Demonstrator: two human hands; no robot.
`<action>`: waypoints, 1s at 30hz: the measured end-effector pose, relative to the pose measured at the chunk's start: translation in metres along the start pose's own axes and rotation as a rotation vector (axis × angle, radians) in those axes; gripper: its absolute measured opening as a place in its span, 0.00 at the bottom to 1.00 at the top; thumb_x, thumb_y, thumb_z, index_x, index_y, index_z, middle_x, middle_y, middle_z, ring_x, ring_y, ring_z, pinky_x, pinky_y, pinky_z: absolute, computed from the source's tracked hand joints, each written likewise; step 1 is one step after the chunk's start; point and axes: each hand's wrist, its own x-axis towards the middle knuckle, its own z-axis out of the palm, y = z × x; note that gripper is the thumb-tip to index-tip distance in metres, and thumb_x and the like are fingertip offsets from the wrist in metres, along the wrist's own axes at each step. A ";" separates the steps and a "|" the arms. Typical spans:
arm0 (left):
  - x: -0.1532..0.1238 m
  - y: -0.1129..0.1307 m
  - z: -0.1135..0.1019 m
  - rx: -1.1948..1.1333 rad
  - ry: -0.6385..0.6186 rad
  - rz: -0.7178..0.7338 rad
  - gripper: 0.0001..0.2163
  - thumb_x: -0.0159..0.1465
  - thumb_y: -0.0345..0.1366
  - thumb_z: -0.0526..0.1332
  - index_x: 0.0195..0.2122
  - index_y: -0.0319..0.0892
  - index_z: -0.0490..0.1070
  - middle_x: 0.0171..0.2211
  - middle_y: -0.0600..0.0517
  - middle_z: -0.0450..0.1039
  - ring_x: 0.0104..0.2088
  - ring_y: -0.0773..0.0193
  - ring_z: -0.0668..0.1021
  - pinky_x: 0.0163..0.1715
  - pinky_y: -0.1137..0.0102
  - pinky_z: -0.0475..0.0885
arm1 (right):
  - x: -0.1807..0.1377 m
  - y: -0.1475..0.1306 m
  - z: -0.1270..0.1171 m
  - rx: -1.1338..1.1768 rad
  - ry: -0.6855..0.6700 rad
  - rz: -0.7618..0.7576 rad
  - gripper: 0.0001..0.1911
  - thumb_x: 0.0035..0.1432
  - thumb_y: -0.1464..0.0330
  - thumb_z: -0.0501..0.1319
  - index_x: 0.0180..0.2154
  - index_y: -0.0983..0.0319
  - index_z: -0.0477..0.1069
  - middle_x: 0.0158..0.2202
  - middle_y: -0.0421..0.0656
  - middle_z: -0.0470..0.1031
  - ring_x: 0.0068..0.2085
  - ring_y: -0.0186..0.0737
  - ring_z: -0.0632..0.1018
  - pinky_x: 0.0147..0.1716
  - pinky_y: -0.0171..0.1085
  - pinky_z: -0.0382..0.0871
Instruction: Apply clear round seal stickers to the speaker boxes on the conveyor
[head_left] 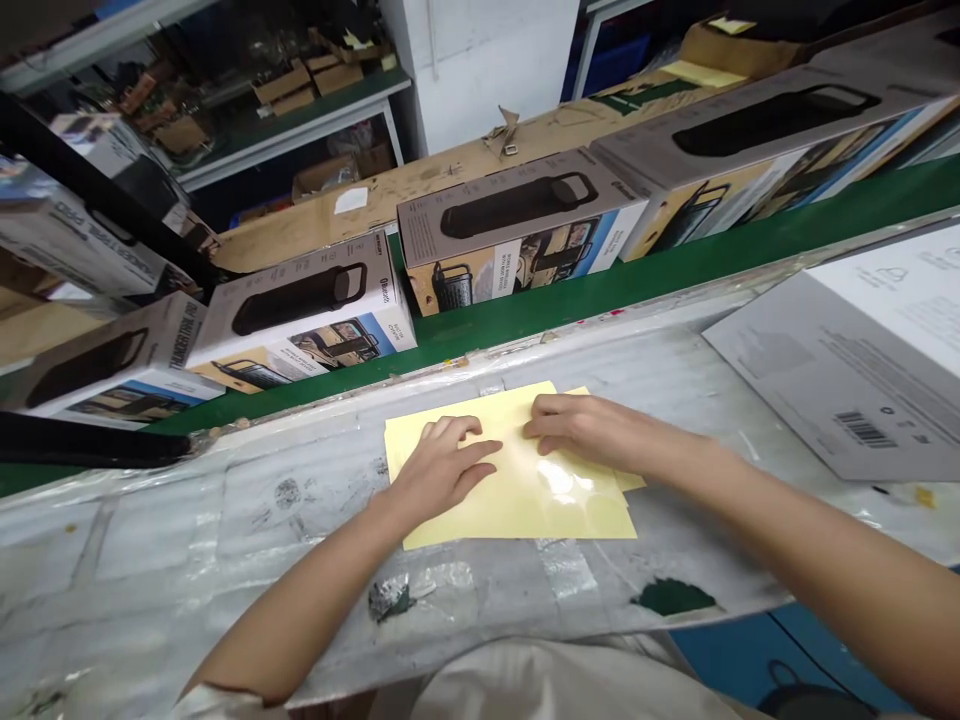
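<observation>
A small stack of glossy yellow sheets (pixel 517 505) lies on the plastic-covered worktop in front of me. Faint round outlines, like clear stickers, show near the lower right of the top sheet. My left hand (pixel 442 465) rests on the left part of that sheet, fingers spread and holding nothing. On the upper right of the sheet is my right hand (pixel 581 428), its fingers curled together against the surface. Whatever may be between those fingertips is hidden or too small to tell.
Printed speaker boxes (pixel 517 215) stand in a row along the green conveyor (pixel 480 335) beyond the worktop (pixel 300 560). A large grey-and-white box (pixel 847 370) lies at the right. A black post (pixel 97 195) rises at the left. Shelves with cartons (pixel 315 85) stand behind.
</observation>
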 end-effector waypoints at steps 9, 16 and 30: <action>-0.001 0.000 0.001 0.001 -0.001 -0.002 0.15 0.75 0.43 0.56 0.57 0.50 0.77 0.54 0.43 0.73 0.52 0.53 0.74 0.50 0.58 0.70 | 0.006 0.012 -0.004 0.064 -0.001 -0.093 0.20 0.75 0.64 0.53 0.32 0.61 0.75 0.33 0.44 0.68 0.35 0.42 0.73 0.34 0.39 0.66; 0.000 0.003 -0.002 -0.006 -0.012 -0.009 0.15 0.75 0.43 0.57 0.57 0.51 0.77 0.53 0.43 0.74 0.52 0.52 0.74 0.50 0.57 0.70 | -0.002 0.021 0.011 0.038 0.121 -0.140 0.20 0.76 0.62 0.52 0.39 0.61 0.80 0.35 0.46 0.71 0.37 0.43 0.75 0.35 0.39 0.67; 0.000 0.002 -0.001 0.009 -0.009 -0.004 0.15 0.75 0.43 0.56 0.57 0.50 0.77 0.54 0.43 0.74 0.52 0.53 0.75 0.50 0.59 0.69 | -0.006 0.022 0.014 0.000 0.160 -0.179 0.15 0.74 0.67 0.54 0.40 0.62 0.79 0.36 0.46 0.71 0.39 0.44 0.74 0.37 0.39 0.67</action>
